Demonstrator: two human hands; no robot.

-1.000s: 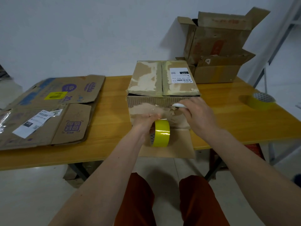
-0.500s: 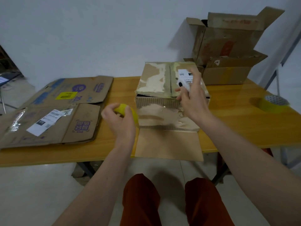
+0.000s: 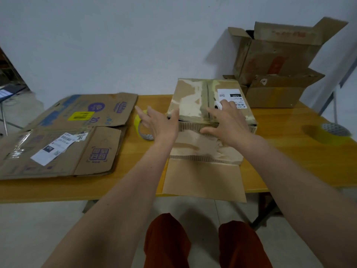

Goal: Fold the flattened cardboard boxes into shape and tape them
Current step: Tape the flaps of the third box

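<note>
A folded cardboard box (image 3: 190, 97) stands in the middle of the table, its top flaps closed and taped along the seam, and a front flap (image 3: 202, 180) lies flat over the table edge. My left hand (image 3: 161, 125) has its fingers spread, with the thumb at the box's top left corner. A yellow tape roll (image 3: 140, 125) stands on edge on the table just behind that hand, apart from the palm. My right hand (image 3: 229, 122) rests on the box top near the front edge, with a small white tool (image 3: 218, 105) held under its fingers.
Two flattened cardboard boxes (image 3: 77, 132) lie on the left of the wooden table (image 3: 289, 155). A second yellow tape roll (image 3: 331, 132) sits at the right edge. Open, worn boxes (image 3: 280, 64) are stacked at the back right against the wall.
My left hand carried the yellow tape roll from the box's front to the left side and let go of it. My right hand moved onto the box top.
</note>
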